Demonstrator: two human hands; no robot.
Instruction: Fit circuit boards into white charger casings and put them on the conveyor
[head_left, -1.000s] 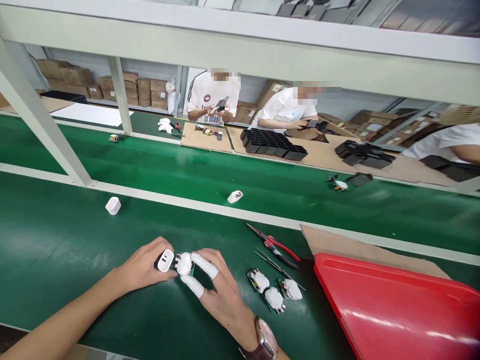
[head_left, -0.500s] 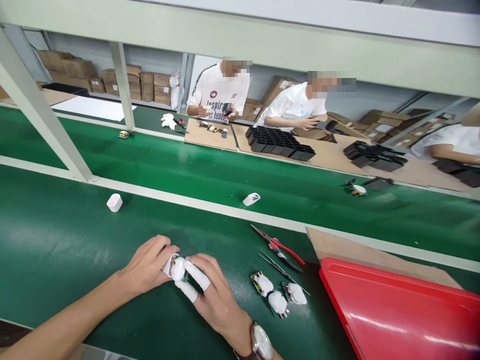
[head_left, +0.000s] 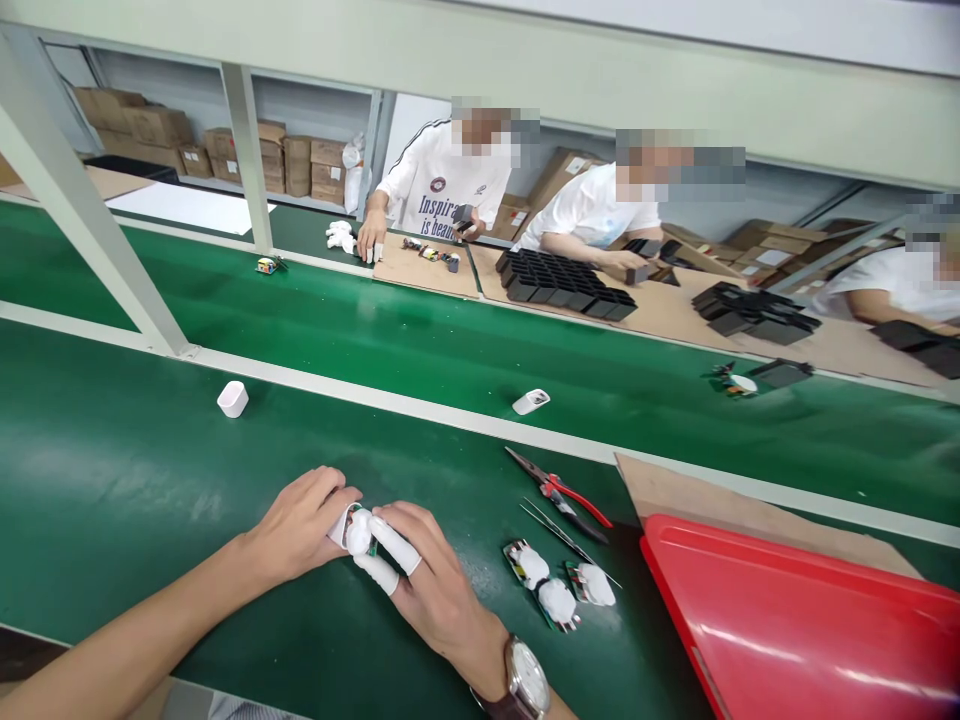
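My left hand (head_left: 304,525) is closed around a white plastic housing (head_left: 340,530), its open end toward the right. With white finger cots on thumb and fingers, my right hand (head_left: 431,575) pinches a small circuit board with a white padded cover (head_left: 360,533). The board sits at the housing's mouth, partly inside; how deep is hidden. To the right lie several similar boards with white covers (head_left: 557,603), tweezers (head_left: 570,543) and red-and-black long-nose pliers (head_left: 556,492). Another white housing (head_left: 233,399) stands on the green bench beyond my left hand.
A red plastic tray (head_left: 810,620) and cardboard (head_left: 750,510) occupy the right. Behind a pale rail (head_left: 390,398), a green conveyor belt (head_left: 360,330) carries a white housing (head_left: 532,402) and boards. Co-workers sit opposite beside black cases (head_left: 562,285). A slanted post (head_left: 97,190) rises at left.
My hands keep nearly the same hold on the board and housing. Items on the belt have shifted right. One co-worker opposite has lowered a hand to the table beside the white pieces.
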